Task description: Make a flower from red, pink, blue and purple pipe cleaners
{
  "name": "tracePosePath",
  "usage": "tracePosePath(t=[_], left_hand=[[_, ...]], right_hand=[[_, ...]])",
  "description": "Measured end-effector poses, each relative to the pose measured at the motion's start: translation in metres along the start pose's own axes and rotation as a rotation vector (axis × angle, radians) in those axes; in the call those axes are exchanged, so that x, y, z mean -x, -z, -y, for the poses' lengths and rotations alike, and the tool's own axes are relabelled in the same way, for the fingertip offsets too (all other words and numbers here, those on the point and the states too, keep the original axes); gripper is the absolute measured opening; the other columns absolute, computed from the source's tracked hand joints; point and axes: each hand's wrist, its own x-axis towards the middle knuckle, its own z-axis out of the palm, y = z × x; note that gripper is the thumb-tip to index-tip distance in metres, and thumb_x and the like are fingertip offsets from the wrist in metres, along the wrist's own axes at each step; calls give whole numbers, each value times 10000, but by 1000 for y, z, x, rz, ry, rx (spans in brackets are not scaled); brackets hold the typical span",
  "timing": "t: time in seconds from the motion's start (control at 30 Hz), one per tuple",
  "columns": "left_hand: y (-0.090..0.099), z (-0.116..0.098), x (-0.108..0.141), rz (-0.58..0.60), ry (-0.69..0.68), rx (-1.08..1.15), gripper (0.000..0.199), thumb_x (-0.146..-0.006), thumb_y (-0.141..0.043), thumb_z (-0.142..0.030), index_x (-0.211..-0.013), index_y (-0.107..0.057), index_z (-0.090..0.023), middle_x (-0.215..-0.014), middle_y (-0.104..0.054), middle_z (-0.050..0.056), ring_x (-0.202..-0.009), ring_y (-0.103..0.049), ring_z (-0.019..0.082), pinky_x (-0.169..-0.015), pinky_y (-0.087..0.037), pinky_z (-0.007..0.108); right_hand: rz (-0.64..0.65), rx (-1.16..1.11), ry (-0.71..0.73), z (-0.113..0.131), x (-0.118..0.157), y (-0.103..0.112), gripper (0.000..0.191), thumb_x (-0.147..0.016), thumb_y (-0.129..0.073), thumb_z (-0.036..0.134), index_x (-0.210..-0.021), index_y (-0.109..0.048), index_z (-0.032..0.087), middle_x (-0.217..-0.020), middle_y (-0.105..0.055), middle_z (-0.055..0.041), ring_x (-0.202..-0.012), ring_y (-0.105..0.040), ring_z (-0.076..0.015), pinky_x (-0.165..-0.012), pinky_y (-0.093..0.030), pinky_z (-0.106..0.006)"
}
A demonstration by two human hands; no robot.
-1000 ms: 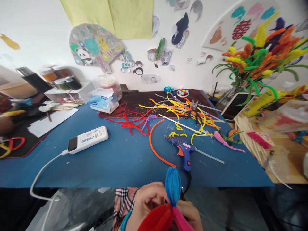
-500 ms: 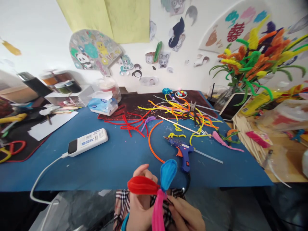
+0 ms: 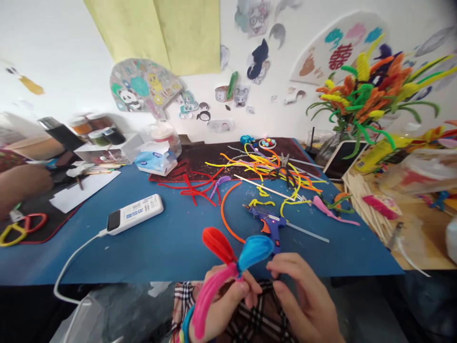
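Note:
My left hand [image 3: 228,295] pinches the joined centre of a pipe-cleaner flower [image 3: 256,250] above my lap, close to the table's front edge. Its three looped petals are red, blue and pink; the pink one hangs across my wrist. To the right of it, my right hand [image 3: 303,290] is raised with thumb and fingers apart, holding nothing and not touching the petals. Just beyond lies a blue glue gun [image 3: 273,226] with a glue stick in its back end. An orange pipe cleaner [image 3: 225,215] curves on the blue table left of the gun.
Red pipe cleaners [image 3: 193,190], a yellow and orange heap [image 3: 257,164] and pliers [image 3: 283,166] lie farther back. A white power bank [image 3: 135,213] with a cable sits left. Another person's arm [image 3: 21,183] reaches in near scissors [image 3: 24,226]. A vase of pipe-cleaner flowers [image 3: 367,95] stands right.
My right hand has let go of the flower and moved right, its fingers opening. The flower has turned clockwise in my left hand. Another person's arm has come in at the left.

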Motion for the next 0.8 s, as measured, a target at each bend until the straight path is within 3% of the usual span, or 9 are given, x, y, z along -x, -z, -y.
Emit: tracePosePath(t=[0.1,0.2,0.33,0.43,0.5,0.63,0.8], left_hand=[[-4,-3,-2,112,67,326,334,-883,-504,-438,-819,-640,-139,-467,-465,-30,-446,-504,103,-494,-453,227],[-7,-7,-3,182,88,413,335,-900,-475,-448,-892,-618,-145,-433,-346,-80,-364,-348,42,-398,-335,144],[-12,-23,-5,72,106,404,323,-855,-542,-486,-816,-579,-167,-489,-344,-85,-381,-242,8,-373,-247,99],[-16,-37,1,-161,184,197,355,-831,-564,-505,-1023,-614,-211,-617,-548,-18,-463,-448,48,-418,-388,121],[-17,-42,6,-269,139,16,400,-840,-553,-491,-1138,-608,-229,-796,-668,49,-638,-600,115,-545,-507,166],[-16,-44,12,-263,-32,-319,367,-889,-477,-450,-1144,-637,-240,-1035,-702,70,-932,-653,187,-795,-545,225],[-16,-37,17,-263,-156,-473,319,-901,-468,-397,-1099,-665,-243,-1046,-704,69,-1001,-643,213,-894,-522,278]], right_hand=[[16,-15,24,6,-20,15,359,-824,-520,72,-1155,-526,211,-1024,-549,-58,-955,-549,-152,-834,-478,-244],[54,-82,23,17,-40,21,458,-823,-549,98,-1245,-467,258,-1092,-543,-44,-984,-548,-153,-850,-477,-244],[137,-186,77,35,-62,21,454,-826,-568,99,-1230,-483,289,-1007,-581,-13,-878,-574,-135,-805,-500,-250],[162,-219,174,43,-67,20,351,-824,-602,117,-1131,-553,281,-955,-599,-10,-887,-573,-147,-782,-501,-260],[154,-236,213,44,-66,19,364,-818,-626,133,-1144,-549,277,-940,-600,-14,-854,-576,-148,-747,-504,-262],[96,-203,238,48,-59,18,408,-804,-644,136,-1179,-531,252,-883,-592,-18,-782,-569,-144,-693,-505,-258],[113,-144,308,58,-50,21,304,-821,-599,85,-1089,-582,226,-854,-580,-38,-755,-583,-150,-662,-518,-271]])
